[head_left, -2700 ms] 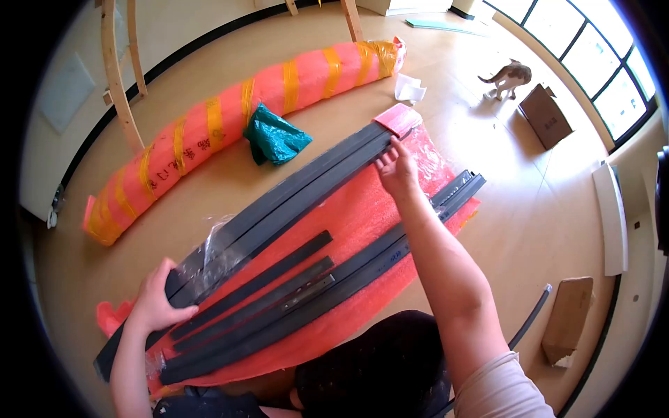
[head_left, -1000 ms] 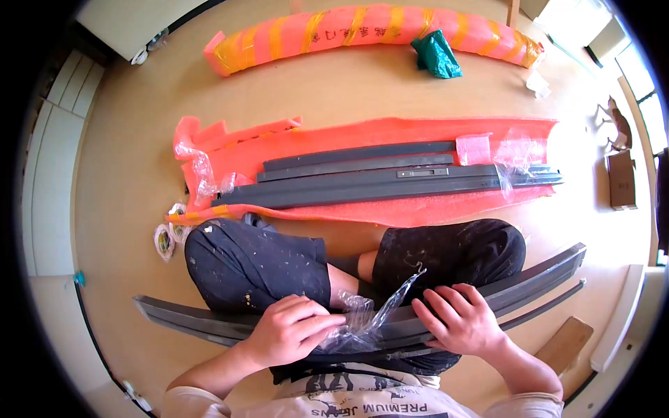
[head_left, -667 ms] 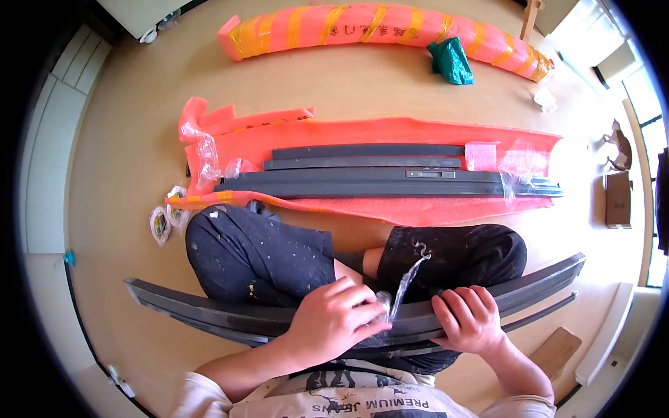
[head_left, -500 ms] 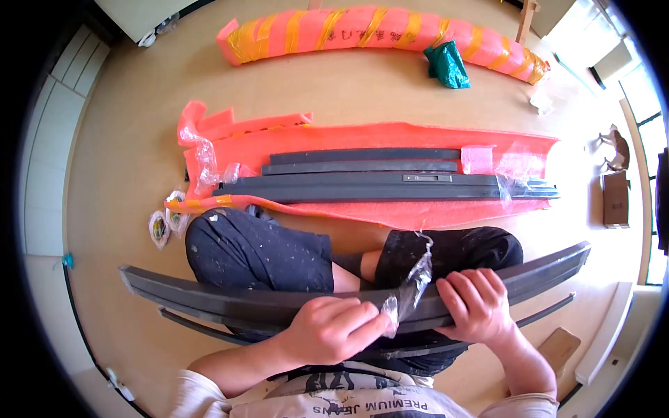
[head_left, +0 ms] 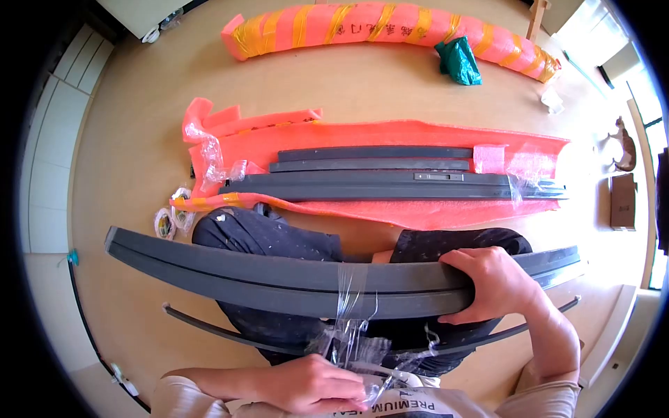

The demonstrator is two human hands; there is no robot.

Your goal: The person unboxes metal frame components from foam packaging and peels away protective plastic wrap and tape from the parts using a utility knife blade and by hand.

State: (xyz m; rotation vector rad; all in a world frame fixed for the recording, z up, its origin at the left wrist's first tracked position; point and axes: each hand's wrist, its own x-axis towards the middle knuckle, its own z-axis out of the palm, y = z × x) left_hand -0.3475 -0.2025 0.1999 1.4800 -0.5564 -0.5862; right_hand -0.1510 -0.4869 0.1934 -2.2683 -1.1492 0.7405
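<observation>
A long dark grey profile (head_left: 279,282) lies across my lap, tilted so its grooved face shows. My right hand (head_left: 491,282) grips it right of the middle, thumb and fingers on opposite edges. Clear plastic film (head_left: 352,338) is stretched from the profile down toward my shirt. My left hand (head_left: 320,385) is closed on the crumpled end of this film, low at my belly. Behind the film a thin dark strip (head_left: 230,332) runs across my thighs, under the profile and touching neither hand.
Pink foam sheet (head_left: 390,212) with several dark profiles (head_left: 334,187) lies beyond my knees. Farther back are a taped pink roll (head_left: 376,26) and a green bag (head_left: 460,63). At the right are a cat (head_left: 625,146) and a cardboard box (head_left: 622,202); tape rolls (head_left: 165,224) lie at the left.
The grey profile has been lifted and tilted, separating from the thin strip. My left hand has pulled the film down toward my belly. My right hand has stayed on the profile and shifted its grip.
</observation>
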